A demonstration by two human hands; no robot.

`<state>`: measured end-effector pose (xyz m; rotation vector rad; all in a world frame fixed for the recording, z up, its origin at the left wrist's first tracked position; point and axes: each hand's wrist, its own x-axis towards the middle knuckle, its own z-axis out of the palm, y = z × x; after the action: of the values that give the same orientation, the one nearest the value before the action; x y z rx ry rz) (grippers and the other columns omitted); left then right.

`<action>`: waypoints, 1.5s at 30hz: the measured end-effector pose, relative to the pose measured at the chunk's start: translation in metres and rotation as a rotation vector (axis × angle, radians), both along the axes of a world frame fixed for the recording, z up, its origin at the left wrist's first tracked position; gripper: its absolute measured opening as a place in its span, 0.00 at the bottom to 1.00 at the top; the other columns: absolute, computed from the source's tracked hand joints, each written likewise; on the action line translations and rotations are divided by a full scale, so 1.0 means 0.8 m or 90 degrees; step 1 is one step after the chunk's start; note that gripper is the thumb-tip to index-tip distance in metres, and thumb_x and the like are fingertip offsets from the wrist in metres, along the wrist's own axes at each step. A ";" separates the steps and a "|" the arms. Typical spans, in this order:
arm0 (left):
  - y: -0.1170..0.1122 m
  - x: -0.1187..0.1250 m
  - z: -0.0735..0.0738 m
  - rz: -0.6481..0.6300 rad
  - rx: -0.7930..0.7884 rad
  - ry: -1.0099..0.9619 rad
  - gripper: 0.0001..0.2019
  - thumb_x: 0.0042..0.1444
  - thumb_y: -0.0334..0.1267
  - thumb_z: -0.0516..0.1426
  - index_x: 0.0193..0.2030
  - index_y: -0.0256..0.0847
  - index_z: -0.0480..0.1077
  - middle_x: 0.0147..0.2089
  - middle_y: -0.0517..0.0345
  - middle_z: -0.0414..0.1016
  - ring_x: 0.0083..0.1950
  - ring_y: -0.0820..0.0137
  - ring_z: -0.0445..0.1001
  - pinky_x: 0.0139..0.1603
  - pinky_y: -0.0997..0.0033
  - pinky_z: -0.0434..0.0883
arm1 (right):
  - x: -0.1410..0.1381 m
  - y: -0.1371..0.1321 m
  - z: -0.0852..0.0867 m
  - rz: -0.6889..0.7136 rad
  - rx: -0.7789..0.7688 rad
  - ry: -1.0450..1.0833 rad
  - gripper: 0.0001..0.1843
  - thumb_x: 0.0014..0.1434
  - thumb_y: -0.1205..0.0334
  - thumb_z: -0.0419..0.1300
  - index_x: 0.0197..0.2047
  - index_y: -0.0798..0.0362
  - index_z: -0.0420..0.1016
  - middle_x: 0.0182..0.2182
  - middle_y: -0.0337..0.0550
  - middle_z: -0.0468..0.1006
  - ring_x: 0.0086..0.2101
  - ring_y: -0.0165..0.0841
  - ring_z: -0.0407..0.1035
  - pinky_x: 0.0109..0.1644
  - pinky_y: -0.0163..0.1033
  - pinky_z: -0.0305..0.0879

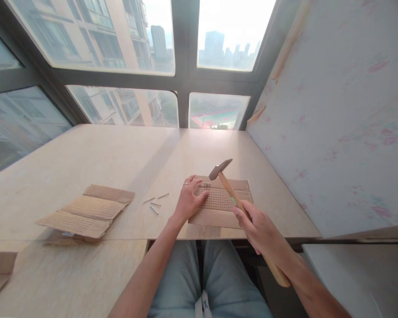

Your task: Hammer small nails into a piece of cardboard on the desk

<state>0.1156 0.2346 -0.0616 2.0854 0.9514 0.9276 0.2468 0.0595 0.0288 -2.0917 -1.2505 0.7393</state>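
Head view: at lower centre, the left hand (189, 198) spreads over perforated cardboard (219, 199) beside upright nails (207, 184); the right hand (260, 226) grips a hammer (230, 190). Nailing seems underway; the next blow calls for careful aim.

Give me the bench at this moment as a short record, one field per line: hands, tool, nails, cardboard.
Left hand: spread at the left side of the near cardboard, fingers beside the standing nails
Right hand: grip closed around the handle of the hammer
Hammer head: appears raised over the cardboard's far part
Standing nails: short row; too small to count surely
Loose nails: four, on the table, left of the left hand
Other cardboard: folded, perforated piece, farther left
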 end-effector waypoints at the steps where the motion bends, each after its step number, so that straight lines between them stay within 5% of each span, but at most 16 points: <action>1: 0.000 0.000 0.001 0.000 0.004 0.000 0.19 0.52 0.40 0.63 0.51 0.39 0.73 0.62 0.43 0.64 0.64 0.56 0.64 0.66 0.50 0.61 | 0.000 -0.001 0.001 -0.005 0.004 -0.001 0.14 0.66 0.52 0.45 0.32 0.50 0.60 0.14 0.31 0.62 0.12 0.26 0.56 0.16 0.31 0.46; 7: 0.008 0.007 0.007 -0.010 0.024 0.003 0.15 0.54 0.41 0.62 0.49 0.42 0.76 0.63 0.44 0.63 0.64 0.56 0.64 0.65 0.50 0.62 | 0.003 -0.013 0.001 -0.014 -0.003 0.025 0.16 0.67 0.48 0.44 0.33 0.50 0.60 0.14 0.29 0.60 0.10 0.26 0.57 0.12 0.29 0.49; 13: 0.027 0.020 0.010 -0.112 0.069 0.035 0.09 0.55 0.39 0.62 0.42 0.43 0.78 0.62 0.47 0.66 0.67 0.55 0.59 0.67 0.47 0.60 | 0.004 -0.030 -0.006 -0.022 -0.001 0.057 0.17 0.66 0.46 0.44 0.34 0.50 0.60 0.14 0.28 0.58 0.09 0.26 0.57 0.10 0.29 0.48; 19: 0.036 0.027 0.012 -0.148 0.051 0.041 0.04 0.56 0.34 0.60 0.35 0.42 0.78 0.56 0.47 0.72 0.63 0.57 0.66 0.64 0.49 0.64 | 0.005 -0.041 -0.014 -0.046 -0.001 0.106 0.19 0.67 0.44 0.43 0.34 0.50 0.59 0.14 0.27 0.58 0.08 0.26 0.56 0.08 0.28 0.47; 23: 0.035 0.027 0.013 -0.161 0.020 0.025 0.04 0.55 0.34 0.60 0.36 0.42 0.78 0.54 0.48 0.75 0.61 0.58 0.69 0.63 0.50 0.65 | 0.007 -0.046 -0.020 -0.037 0.008 0.129 0.19 0.67 0.44 0.42 0.34 0.50 0.58 0.14 0.26 0.57 0.07 0.25 0.56 0.09 0.28 0.46; 27: 0.031 0.016 0.011 -0.119 0.031 0.020 0.11 0.54 0.40 0.63 0.44 0.40 0.76 0.59 0.45 0.71 0.67 0.56 0.62 0.66 0.49 0.61 | 0.007 -0.053 -0.023 -0.031 0.015 0.145 0.19 0.67 0.43 0.43 0.34 0.50 0.58 0.13 0.25 0.57 0.08 0.25 0.56 0.09 0.27 0.43; 32: 0.033 -0.031 0.001 -0.031 0.073 -0.013 0.17 0.56 0.47 0.60 0.49 0.41 0.74 0.59 0.45 0.71 0.66 0.59 0.63 0.66 0.50 0.60 | 0.004 -0.063 -0.020 -0.034 0.015 0.187 0.20 0.67 0.42 0.44 0.33 0.49 0.55 0.13 0.25 0.57 0.07 0.24 0.55 0.10 0.28 0.42; 38: 0.064 -0.133 -0.031 0.158 0.058 0.109 0.13 0.55 0.38 0.55 0.45 0.39 0.75 0.50 0.45 0.77 0.54 0.56 0.74 0.58 0.49 0.68 | -0.002 -0.082 -0.022 -0.055 0.025 0.246 0.21 0.65 0.39 0.46 0.33 0.49 0.54 0.15 0.26 0.58 0.07 0.24 0.54 0.10 0.28 0.42; 45: 0.072 -0.210 -0.042 0.056 0.064 0.344 0.15 0.56 0.35 0.55 0.48 0.38 0.77 0.55 0.44 0.74 0.57 0.57 0.71 0.61 0.56 0.66 | -0.010 -0.094 -0.023 -0.048 0.039 0.250 0.22 0.63 0.37 0.49 0.36 0.49 0.56 0.13 0.25 0.58 0.07 0.24 0.54 0.10 0.27 0.44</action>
<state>-0.0524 0.2924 -0.0956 2.4548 1.2938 0.4587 0.2385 -0.0160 0.0100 -1.8201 -0.9604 1.0055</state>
